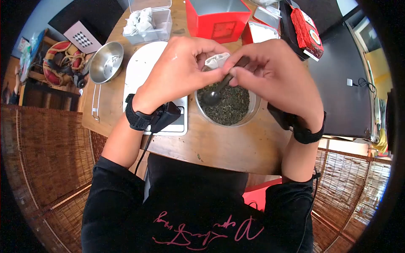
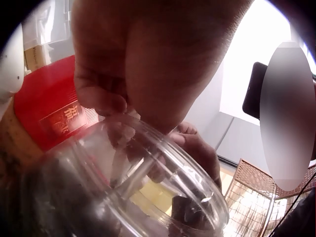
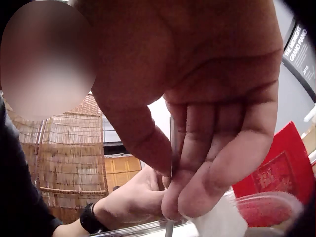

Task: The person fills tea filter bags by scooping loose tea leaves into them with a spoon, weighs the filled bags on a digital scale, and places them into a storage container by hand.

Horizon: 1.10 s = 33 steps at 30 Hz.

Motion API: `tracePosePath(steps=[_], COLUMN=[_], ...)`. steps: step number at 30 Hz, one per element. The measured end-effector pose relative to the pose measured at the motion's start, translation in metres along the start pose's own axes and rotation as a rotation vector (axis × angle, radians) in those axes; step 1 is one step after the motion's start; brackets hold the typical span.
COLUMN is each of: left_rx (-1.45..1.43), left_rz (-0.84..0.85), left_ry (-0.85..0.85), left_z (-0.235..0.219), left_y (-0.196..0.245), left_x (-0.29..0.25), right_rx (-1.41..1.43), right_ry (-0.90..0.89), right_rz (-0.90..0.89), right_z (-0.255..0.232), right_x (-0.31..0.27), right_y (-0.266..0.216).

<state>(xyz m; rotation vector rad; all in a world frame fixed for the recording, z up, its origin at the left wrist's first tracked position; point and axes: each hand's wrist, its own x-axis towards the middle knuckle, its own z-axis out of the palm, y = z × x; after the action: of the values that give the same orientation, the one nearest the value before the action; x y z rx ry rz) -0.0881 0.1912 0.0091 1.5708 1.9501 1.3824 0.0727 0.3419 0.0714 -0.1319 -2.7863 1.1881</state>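
Left hand pinching white pouch, right hand pinching dark spoon, pouch between hands, spoon's head below

In my left wrist feed, I see the left hand filling the upper part, a clear jar below it. Past the rim shows the right hand, with a red box at picture left, a woven screen opposite

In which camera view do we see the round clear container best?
The head view: it looks down into the container, showing the dark leaves inside. The left wrist view shows its clear wall and rim up close, cut off by the frame. The right wrist view seems to show only a piece of its rim, low down.
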Motion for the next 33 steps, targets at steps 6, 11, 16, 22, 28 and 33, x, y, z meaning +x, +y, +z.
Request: tracePosePath(steps=[6, 11, 16, 22, 28, 33], left_rx=[-0.055, 0.014, 0.011, -0.045, -0.054, -0.005], left_rz=[0.036, -0.019, -0.056, -0.090, -0.046, -0.046], left_ry=[-0.017, -0.040, -0.042, -0.045, -0.121, -0.062], left_z=[0.002, -0.005, -0.002, -0.004, -0.005, -0.005], left_y=[-0.006, 0.002, 0.003, 0.005, 0.002, 0.002], left_x=[-0.001, -0.002, -0.004, -0.006, -0.006, -0.006], right_rx=[-0.210, -0.035, -0.170, -0.201, -0.141, 0.111], right_ry=[0.095, -0.014, 0.033, 0.042, 0.012, 0.072], right_rz=[0.086, 0.016, 0.021, 0.079, 0.075, 0.089], right_z=[-0.024, -0.018, -0.014, -0.031, -0.029, -0.034], right_x=[-0.014, -0.015, -0.010, -0.019, -0.010, -0.021], right_y=[-0.013, -0.018, -0.003, -0.012, 0.005, 0.006])
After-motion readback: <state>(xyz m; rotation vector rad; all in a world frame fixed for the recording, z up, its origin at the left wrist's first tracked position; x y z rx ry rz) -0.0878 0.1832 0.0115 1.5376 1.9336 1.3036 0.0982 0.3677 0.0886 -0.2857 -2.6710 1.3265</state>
